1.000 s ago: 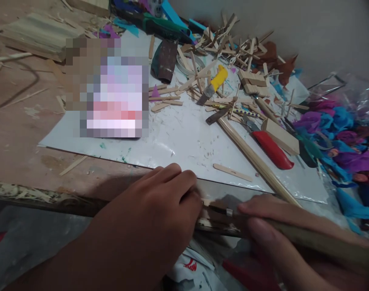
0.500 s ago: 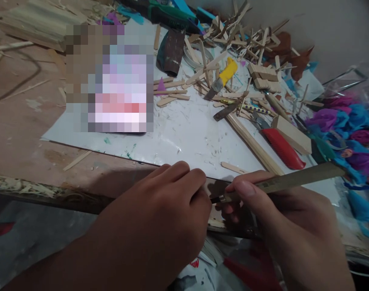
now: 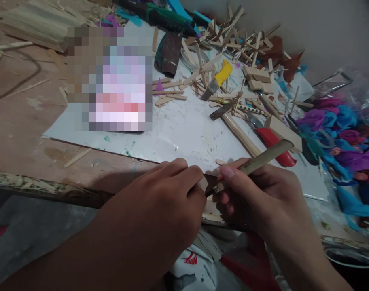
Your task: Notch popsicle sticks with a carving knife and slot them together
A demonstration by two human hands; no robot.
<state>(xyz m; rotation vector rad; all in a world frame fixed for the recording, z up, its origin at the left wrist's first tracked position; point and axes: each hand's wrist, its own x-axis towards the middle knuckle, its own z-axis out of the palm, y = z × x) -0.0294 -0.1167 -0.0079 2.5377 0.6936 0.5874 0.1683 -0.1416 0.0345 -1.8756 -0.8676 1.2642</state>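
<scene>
My right hand (image 3: 263,198) is closed around the pale wooden handle of a carving tool (image 3: 263,157), held like a pen. Its dark metal end points left and meets the fingers of my left hand (image 3: 172,198). That left hand is curled with its back toward me, at the near edge of the table; whatever it grips is hidden behind the fingers. White paper (image 3: 178,141) lies just beyond both hands. Past the right hand are a red-handled knife (image 3: 275,147) and a long wooden-handled tool (image 3: 240,133).
A blurred-out upright screen (image 3: 120,93) stands on the paper. Further back are a yellow-handled blade (image 3: 223,72), a heap of craft sticks (image 3: 233,36) and wood blocks (image 3: 257,79). Purple and blue crumpled material (image 3: 339,125) is piled at right. Shavings line the table's edge (image 3: 29,184).
My right hand has shifted left, nearer the left hand, and the tool's handle now tilts up more steeply. The left hand stays almost in place.
</scene>
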